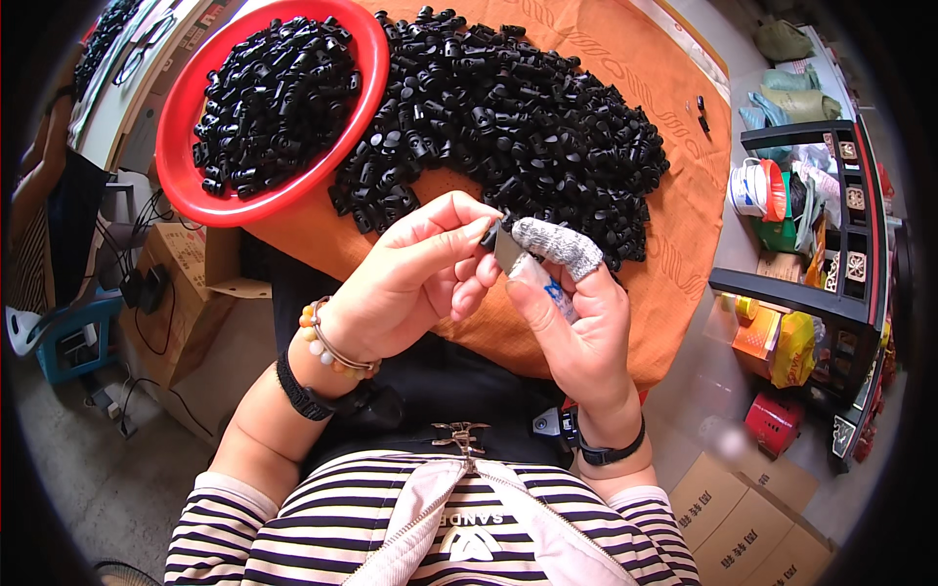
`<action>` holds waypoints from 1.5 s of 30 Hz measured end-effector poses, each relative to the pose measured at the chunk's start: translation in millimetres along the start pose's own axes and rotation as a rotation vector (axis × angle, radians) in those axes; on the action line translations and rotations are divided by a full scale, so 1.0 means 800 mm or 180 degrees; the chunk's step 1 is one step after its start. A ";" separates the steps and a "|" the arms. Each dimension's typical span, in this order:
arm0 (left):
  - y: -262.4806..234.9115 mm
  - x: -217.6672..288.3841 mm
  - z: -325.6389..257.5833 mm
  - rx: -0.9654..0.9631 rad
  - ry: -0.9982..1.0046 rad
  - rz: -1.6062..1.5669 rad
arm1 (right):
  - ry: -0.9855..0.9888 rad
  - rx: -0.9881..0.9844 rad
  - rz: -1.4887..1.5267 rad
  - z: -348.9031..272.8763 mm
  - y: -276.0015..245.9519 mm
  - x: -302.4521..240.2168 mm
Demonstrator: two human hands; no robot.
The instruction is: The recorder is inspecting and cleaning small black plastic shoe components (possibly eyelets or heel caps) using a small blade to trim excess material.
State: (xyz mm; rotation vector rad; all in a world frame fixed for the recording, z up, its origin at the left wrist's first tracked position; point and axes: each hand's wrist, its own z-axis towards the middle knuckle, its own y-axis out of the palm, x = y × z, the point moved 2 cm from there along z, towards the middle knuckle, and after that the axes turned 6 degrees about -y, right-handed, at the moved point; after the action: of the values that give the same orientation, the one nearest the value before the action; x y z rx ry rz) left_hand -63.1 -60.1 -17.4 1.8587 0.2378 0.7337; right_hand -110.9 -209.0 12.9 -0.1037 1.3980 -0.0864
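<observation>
Above the near edge of the orange cloth [625, 322], my hands meet. My left hand [415, 259] pinches a small black plastic piece [490, 234], which looks like a cord lock, between thumb and forefinger. A flat grey metal blade [509, 252] touches or nearly touches it; I cannot tell which. My right hand [586, 322] grips this blade by its white wrapping with blue marks [555, 293]. A grey knitted finger cover [562, 244] sits on the right forefinger. Just beyond lies a large heap of similar black pieces [518, 107].
A red basin [176, 146] full of black pieces stands on the left of the table. Two loose bits [703, 115] lie at its right side. On the floor are a cardboard box [171, 293], a blue stool [83, 342] and more cartons [743, 518]. A dark shelf [791, 283] stands right.
</observation>
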 end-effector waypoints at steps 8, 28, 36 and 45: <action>0.003 0.001 0.000 0.0017 0.0017 -0.0058 | 0.0039 0.0013 0.0177 0.000 0.003 -0.001; 0.006 0.005 0.001 -0.0043 0.0012 -0.0075 | 0.0033 -0.0028 0.0154 0.000 0.003 -0.003; 0.001 0.003 0.000 -0.0061 0.0036 -0.0013 | -0.0062 -0.0068 0.0156 0.001 0.003 -0.001; 0.000 0.000 0.000 0.0081 -0.0067 0.0010 | -0.0109 -0.0011 0.0026 0.000 0.000 0.000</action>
State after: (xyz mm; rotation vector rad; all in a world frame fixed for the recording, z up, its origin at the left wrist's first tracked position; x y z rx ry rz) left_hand -62.9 -60.3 -17.5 1.8903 0.2317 0.7159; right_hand -111.1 -208.9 12.6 -0.1019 1.3645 -0.0750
